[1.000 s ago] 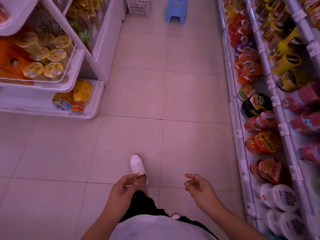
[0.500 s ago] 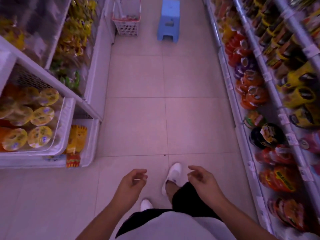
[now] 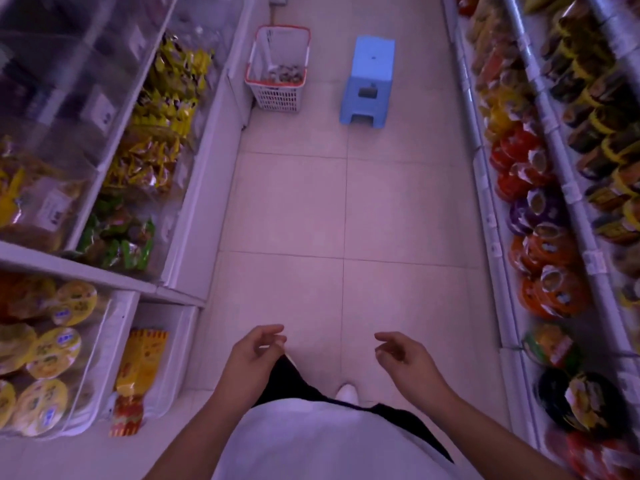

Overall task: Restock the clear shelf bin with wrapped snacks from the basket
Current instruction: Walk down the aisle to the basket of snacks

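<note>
A white basket with a red rim stands on the aisle floor far ahead, beside the left shelving. A few small wrapped snacks lie at its bottom. Clear shelf bins line the left shelving and hold yellow and green packets. My left hand and my right hand hang in front of my waist, low in view, fingers loosely curled and holding nothing. Both hands are far from the basket.
A blue plastic stool stands on the floor right of the basket. Shelves of cup noodles run along the right side. Yellow-lidded cups fill a bin at lower left. A tiled aisle floor runs between the shelves.
The view has advanced along the aisle and tilted up, so the basket and stool are now closer and fully visible. My hands stay loose in front of me.
</note>
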Tool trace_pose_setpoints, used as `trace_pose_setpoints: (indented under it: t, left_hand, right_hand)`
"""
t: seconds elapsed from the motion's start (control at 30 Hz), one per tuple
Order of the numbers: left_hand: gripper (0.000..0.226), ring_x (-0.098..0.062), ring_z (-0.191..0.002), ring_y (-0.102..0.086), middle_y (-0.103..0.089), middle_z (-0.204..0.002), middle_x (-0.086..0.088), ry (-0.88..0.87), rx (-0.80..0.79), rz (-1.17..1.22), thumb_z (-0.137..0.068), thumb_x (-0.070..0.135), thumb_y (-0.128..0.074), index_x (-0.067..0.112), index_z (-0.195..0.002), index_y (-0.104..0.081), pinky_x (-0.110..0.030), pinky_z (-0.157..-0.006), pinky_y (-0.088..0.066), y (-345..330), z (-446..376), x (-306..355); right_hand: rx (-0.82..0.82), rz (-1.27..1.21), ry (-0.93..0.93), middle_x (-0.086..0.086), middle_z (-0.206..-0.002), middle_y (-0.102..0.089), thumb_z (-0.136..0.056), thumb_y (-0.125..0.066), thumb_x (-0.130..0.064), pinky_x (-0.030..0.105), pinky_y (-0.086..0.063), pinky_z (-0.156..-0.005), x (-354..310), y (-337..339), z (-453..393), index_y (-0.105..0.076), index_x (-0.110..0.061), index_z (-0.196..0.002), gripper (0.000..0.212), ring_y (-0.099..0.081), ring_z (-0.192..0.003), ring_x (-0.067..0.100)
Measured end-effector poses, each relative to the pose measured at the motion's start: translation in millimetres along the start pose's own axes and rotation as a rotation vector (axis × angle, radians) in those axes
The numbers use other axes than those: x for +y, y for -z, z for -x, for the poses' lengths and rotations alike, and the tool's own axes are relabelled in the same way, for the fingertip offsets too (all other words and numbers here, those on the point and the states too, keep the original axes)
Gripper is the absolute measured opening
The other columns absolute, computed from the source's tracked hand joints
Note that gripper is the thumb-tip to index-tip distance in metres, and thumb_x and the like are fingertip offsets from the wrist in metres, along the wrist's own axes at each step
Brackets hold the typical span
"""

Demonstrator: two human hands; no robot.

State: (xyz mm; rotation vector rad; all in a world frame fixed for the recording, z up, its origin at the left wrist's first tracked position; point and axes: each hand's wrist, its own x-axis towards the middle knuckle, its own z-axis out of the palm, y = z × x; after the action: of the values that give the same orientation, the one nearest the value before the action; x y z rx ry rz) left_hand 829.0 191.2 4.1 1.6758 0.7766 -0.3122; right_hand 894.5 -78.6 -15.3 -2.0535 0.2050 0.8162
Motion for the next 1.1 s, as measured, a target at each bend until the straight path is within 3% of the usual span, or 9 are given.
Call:
trace_pose_setpoints:
  t: [0.13, 0.23, 0.4, 0.53, 0.73, 0.93, 1.0, 1.1]
  left_hand:
    - [0.024, -0.016, -0.086, -0.073, -0.075, -0.097, 0.002, 0.052, 0.022, 0.077, -0.093, 0.007, -0.062, 0.027, -0.103, -0.069, -0.029, -0.077, -0.05, 11, -88, 41]
    - [0.024, -0.016, -0.088, -0.072, -0.075, -0.097, 0.002, 0.049, -0.024, 0.034, -0.094, 0.008, -0.062, 0.03, -0.101, -0.069, -0.028, -0.076, -0.049, 23, -160, 80]
    - [0.02, -0.015, -0.089, -0.071, -0.074, -0.098, -0.001, -0.003, -0.121, -0.011, -0.095, 0.011, -0.062, 0.027, -0.106, -0.068, -0.02, -0.077, -0.049, 40, -271, 164]
    - [0.023, -0.019, -0.083, -0.068, -0.073, -0.098, -0.009, -0.012, -0.155, -0.01, -0.095, 0.0, -0.058, 0.017, -0.107, -0.067, -0.01, -0.067, -0.048, 40, -346, 241]
    - [0.022, -0.025, -0.092, -0.069, -0.073, -0.1, -0.007, -0.041, -0.131, -0.029, -0.093, 0.002, -0.061, 0.02, -0.105, -0.068, -0.014, -0.072, -0.048, 5, -452, 335]
    - [0.023, -0.024, -0.094, -0.07, -0.073, -0.103, -0.004, 0.0, -0.01, 0.039, -0.095, 0.006, -0.06, 0.022, -0.109, -0.067, -0.035, -0.088, -0.052, -25, -529, 417]
    - [0.023, -0.022, -0.095, -0.07, -0.073, -0.103, -0.001, 0.004, -0.004, 0.04, -0.095, 0.007, -0.061, 0.023, -0.11, -0.068, -0.036, -0.092, -0.052, -32, -556, 444]
    - [0.023, -0.021, -0.091, -0.071, -0.073, -0.103, -0.004, 0.011, 0.001, 0.092, -0.095, 0.006, -0.06, 0.022, -0.109, -0.067, -0.034, -0.088, -0.053, -39, -597, 476]
  right_hand:
    - [-0.002, 0.005, 0.019, -0.006, -0.088, -0.071, -0.091, -0.062, -0.014, 0.011, -0.049, -0.07, -59, 16, -79, -0.065, -0.03, -0.112, 0.026, -0.067, -0.081, 0.008]
    - [0.023, 0.005, -0.011, -0.007, -0.093, -0.07, -0.093, -0.06, -0.017, 0.01, -0.047, -0.07, -103, 24, -136, -0.062, -0.033, -0.113, 0.026, -0.066, -0.086, 0.005]
    - [0.054, -0.022, -0.028, -0.002, -0.087, -0.073, -0.09, -0.062, -0.01, 0.026, -0.053, -0.084, -184, 46, -219, -0.066, -0.025, -0.112, 0.027, -0.068, -0.086, 0.015]
    - [0.077, -0.07, -0.038, -0.006, -0.085, -0.073, -0.089, -0.062, -0.007, 0.016, -0.051, -0.079, -242, 74, -283, -0.066, -0.022, -0.113, 0.029, -0.07, -0.079, 0.007]
    - [0.069, -0.031, -0.029, -0.002, -0.099, -0.072, -0.09, -0.061, -0.014, 0.03, -0.051, -0.092, -301, 135, -406, -0.066, -0.023, -0.116, 0.028, -0.066, -0.094, 0.012]
    - [-0.031, 0.028, 0.008, -0.008, -0.093, -0.072, -0.09, -0.058, -0.017, 0.025, -0.053, -0.086, -349, 212, -516, -0.065, -0.029, -0.115, 0.028, -0.067, -0.088, 0.004]
    - [-0.035, 0.051, 0.008, -0.009, -0.092, -0.072, -0.091, -0.059, -0.019, 0.02, -0.052, -0.083, -370, 238, -550, -0.065, -0.031, -0.114, 0.027, -0.067, -0.086, 0.002]
    - [-0.01, 0.055, 0.022, -0.006, -0.088, -0.073, -0.089, -0.062, -0.017, 0.027, -0.054, -0.084, -400, 262, -598, -0.068, -0.029, -0.111, 0.026, -0.067, -0.083, 0.005]
